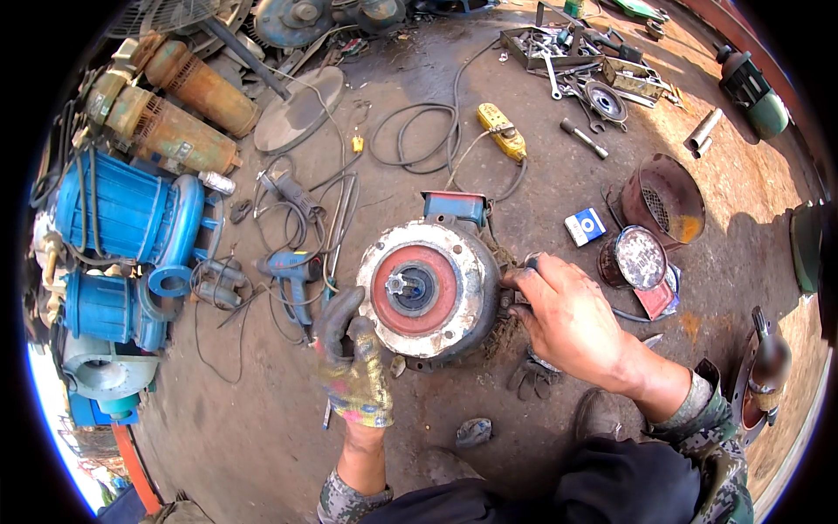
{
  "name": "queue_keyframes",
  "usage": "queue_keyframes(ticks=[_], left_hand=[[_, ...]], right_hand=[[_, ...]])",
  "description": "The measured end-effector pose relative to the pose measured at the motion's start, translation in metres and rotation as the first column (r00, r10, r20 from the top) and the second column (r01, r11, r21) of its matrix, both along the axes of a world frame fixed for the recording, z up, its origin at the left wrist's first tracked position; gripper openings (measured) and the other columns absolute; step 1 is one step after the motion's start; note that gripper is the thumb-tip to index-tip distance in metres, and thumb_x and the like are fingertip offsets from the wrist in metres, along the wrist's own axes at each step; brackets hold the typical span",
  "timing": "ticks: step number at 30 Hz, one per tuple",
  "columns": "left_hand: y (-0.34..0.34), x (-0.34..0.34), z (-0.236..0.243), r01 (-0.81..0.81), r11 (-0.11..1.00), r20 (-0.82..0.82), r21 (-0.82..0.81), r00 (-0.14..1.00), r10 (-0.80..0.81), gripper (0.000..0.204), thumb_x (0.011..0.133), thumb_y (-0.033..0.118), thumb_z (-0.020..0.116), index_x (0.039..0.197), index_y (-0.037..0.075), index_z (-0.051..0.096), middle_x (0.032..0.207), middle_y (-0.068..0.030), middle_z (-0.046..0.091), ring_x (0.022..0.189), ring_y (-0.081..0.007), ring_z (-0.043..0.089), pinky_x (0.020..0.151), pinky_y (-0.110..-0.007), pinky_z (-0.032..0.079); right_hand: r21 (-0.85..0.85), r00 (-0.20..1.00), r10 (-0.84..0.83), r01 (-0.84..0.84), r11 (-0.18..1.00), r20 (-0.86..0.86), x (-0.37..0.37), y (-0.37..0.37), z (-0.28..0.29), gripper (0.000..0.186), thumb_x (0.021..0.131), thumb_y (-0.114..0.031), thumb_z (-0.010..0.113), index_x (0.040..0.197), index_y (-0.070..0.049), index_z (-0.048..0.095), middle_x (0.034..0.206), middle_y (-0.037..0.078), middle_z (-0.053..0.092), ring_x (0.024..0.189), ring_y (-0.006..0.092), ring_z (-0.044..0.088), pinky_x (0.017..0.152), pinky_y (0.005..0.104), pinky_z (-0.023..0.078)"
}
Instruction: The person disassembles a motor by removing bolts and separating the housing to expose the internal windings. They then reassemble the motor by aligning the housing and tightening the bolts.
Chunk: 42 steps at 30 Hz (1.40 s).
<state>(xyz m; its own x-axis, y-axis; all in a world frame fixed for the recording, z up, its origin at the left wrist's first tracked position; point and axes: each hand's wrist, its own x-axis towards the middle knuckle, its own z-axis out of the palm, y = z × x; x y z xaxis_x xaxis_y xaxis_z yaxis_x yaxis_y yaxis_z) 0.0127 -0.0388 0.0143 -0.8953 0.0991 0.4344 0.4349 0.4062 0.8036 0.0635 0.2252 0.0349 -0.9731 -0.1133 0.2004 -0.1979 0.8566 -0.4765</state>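
Observation:
An electric motor (493, 301) stands on end in front of me. Its white-painted flange (469, 262) faces up, with a red ring and a toothed shaft end at the centre. A blue and red box (456, 208) juts from its far side. My left hand (356, 371), in a stained yellow and grey glove, is at the flange's left edge, fingers curved and thumb apart, holding nothing. My bare right hand (567, 314) is closed at the motor's right side, fingers and thumb pinched together; what they hold there is hidden.
Blue pumps (127, 205) and rusty motors (188, 131) line the left. A blue heat gun (295, 278) lies among cables. Beyond the motor is a yellow power strip (501, 131). To the right are a paint can (642, 259), a rusty drum (633, 205) and a tool box (546, 48).

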Motion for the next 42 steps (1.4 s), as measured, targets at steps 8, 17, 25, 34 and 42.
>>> queue_keyframes(ticks=[8,17,25,34,42], left_hand=[[-0.003,0.004,-0.003,-0.082,0.993,-0.037,-0.085,0.996,0.079,0.032,0.111,0.013,0.046,0.132,-0.003,0.064,0.133,-0.0149,0.065,0.126,-0.0258,0.059,0.111,-0.041,0.043],[0.000,0.004,0.001,-0.057,0.998,-0.021,-0.035,0.998,0.056,0.031,0.109,0.013,0.050,0.132,-0.004,0.064,0.132,-0.0129,0.066,0.125,-0.0237,0.060,0.111,-0.039,0.044],[0.023,-0.019,0.053,0.115,0.937,-0.010,-0.329,0.992,-0.126,0.041,0.093,0.004,0.075,0.133,0.005,0.066,0.130,-0.0109,0.068,0.121,-0.0248,0.065,0.103,-0.039,0.051],[0.029,-0.031,0.060,0.213,0.853,0.016,-0.477,0.972,-0.233,0.027,0.095,0.003,0.073,0.122,0.002,0.069,0.119,-0.0078,0.070,0.113,-0.0184,0.064,0.102,-0.034,0.051],[0.026,-0.024,0.040,0.159,0.949,0.096,-0.271,0.986,-0.138,0.026,0.100,0.004,0.070,0.125,0.000,0.066,0.121,-0.0072,0.069,0.112,-0.0161,0.064,0.101,-0.032,0.051]], right_hand=[[-0.024,0.999,0.052,-0.052,0.998,0.009,-0.002,0.004,-0.011,0.018,0.088,-0.011,0.072,0.102,-0.003,0.065,0.096,0.016,0.060,0.100,0.0388,0.064,0.085,0.0507,0.053],[-0.002,0.994,0.105,-0.104,0.995,0.015,-0.005,0.006,-0.009,0.015,0.085,-0.005,0.065,0.099,0.000,0.063,0.096,0.017,0.059,0.097,0.0384,0.066,0.083,0.0488,0.056],[-0.095,0.987,0.149,-0.155,0.983,-0.059,-0.001,0.009,-0.020,0.013,0.086,-0.005,0.064,0.097,0.001,0.059,0.098,0.018,0.056,0.096,0.0374,0.066,0.084,0.0475,0.058],[-0.157,0.950,0.176,-0.221,0.962,-0.258,0.000,0.018,-0.045,0.011,0.088,-0.009,0.062,0.096,-0.002,0.057,0.095,0.016,0.052,0.093,0.0324,0.063,0.082,0.0437,0.054],[-0.644,0.971,-0.027,-0.137,0.753,-0.239,-0.009,0.029,-0.059,0.026,0.082,-0.007,0.079,0.104,-0.004,0.065,0.096,0.016,0.055,0.080,0.0359,0.066,0.073,0.0454,0.055]])
